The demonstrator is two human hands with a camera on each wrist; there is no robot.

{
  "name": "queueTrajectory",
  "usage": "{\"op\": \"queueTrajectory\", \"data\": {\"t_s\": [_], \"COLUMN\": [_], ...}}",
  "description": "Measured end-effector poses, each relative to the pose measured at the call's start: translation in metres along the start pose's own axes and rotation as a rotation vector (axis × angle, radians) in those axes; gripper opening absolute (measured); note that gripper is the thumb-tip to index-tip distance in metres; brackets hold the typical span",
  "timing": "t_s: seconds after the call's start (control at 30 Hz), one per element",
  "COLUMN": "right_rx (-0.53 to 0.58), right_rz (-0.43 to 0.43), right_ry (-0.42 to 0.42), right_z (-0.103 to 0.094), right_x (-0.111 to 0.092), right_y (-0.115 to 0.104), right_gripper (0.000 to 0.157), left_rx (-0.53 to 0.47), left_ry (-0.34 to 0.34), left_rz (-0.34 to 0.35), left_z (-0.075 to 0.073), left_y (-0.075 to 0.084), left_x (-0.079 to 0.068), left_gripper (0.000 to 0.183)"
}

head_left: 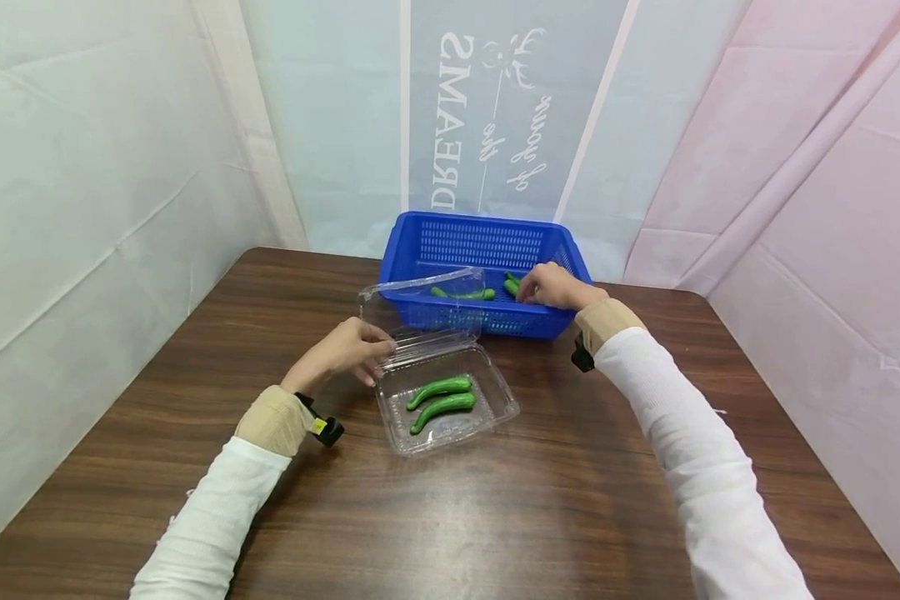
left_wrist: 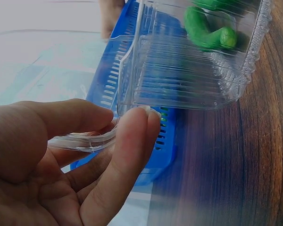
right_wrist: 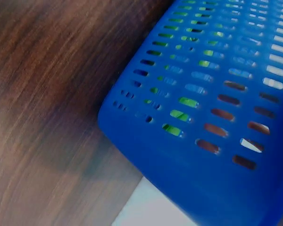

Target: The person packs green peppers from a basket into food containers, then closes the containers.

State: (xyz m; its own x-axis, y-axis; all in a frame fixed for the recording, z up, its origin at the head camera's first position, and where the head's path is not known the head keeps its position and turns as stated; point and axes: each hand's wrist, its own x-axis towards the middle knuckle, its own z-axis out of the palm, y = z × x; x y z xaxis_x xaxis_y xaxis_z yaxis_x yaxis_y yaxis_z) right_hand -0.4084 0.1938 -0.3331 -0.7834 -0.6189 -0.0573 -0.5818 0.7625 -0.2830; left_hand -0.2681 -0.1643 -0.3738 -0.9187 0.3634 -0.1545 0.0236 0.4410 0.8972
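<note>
A clear plastic clamshell box [head_left: 502,407] stands on the table with its lid [head_left: 420,310] raised towards the basket. Two curved green vegetables [head_left: 444,403], like slim cucumbers, lie side by side in its base. At the hinge side, my left hand [head_left: 351,348] pinches the box's edge between thumb and fingers, seen close up in the left wrist view. My right hand [head_left: 551,285] reaches over the near rim into the blue basket [head_left: 480,223], fingers bent down beside green vegetables [head_left: 512,285]. Its fingertips are partly hidden, and I cannot tell whether they hold one.
Another green vegetable [head_left: 480,294] lies in the basket, seen through the raised lid. The brown wooden table [head_left: 450,533] runs back to a printed curtain [head_left: 330,125], with pale cloth [head_left: 82,208] along both sides. In the right wrist view the slotted basket wall [right_wrist: 146,141] fills much of the frame.
</note>
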Motion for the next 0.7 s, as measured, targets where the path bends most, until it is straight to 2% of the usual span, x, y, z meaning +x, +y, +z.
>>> {"op": "queueTrajectory", "data": {"t_s": [0.17,0.53,0.7], "right_rx": [0.056,0.056,0.027], "right_rz": [0.08,0.171,0.148], "right_ry": [-0.126,-0.279,-0.309], "right_z": [-0.003,-0.002,-0.002], "right_x": [0.003,0.012,0.014], "right_y": [0.001,0.007,0.009], "right_gripper": [0.039,0.031,0.031], "left_rx": [0.002,0.014,0.017], "left_ry": [-0.003,-0.007,-0.002], "left_rz": [0.005,0.015,0.018], "left_z": [-0.001,-0.002,-0.002], "left_y": [-0.001,0.0,0.002], "left_x": [0.0,-0.001,-0.001], "left_gripper": [0.032,0.031,0.032]}}
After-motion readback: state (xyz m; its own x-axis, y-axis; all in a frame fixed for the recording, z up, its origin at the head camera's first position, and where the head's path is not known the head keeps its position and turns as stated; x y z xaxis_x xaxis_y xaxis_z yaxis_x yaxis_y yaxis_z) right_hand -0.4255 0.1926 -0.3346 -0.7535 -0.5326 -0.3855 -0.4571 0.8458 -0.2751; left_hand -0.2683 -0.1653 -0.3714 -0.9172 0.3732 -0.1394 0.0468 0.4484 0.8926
